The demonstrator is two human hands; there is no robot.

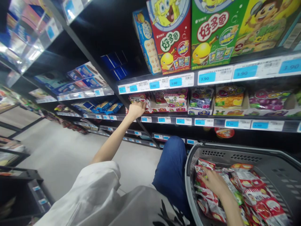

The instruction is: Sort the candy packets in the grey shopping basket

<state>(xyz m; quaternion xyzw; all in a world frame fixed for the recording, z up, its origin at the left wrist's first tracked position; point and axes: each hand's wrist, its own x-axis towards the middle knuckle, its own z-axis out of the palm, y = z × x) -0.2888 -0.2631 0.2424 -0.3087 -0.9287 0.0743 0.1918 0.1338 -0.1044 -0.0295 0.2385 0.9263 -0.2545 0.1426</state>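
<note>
My left hand (137,110) reaches to the lower shelf, with its fingers curled over a red-and-white candy packet (148,105) at the front of a display box. Part of that packet lies behind the hand. Similar pink-and-white candy packets (176,99) stand just to its right. Inside the grey basket (263,150), my right hand (215,183) rests over red-and-white candy packets (255,196), its fingers apart. Its fingertips touch a packet (199,171) by the basket's left wall.
Fruit gummy packets (229,95) fill boxes farther right on the shelf. Above them, a red snack box (172,37) and a green snack box (215,31) stand behind a price-label rail (183,79). My bent knee (172,157) is left of the basket. Pale floor (63,150) stretches left.
</note>
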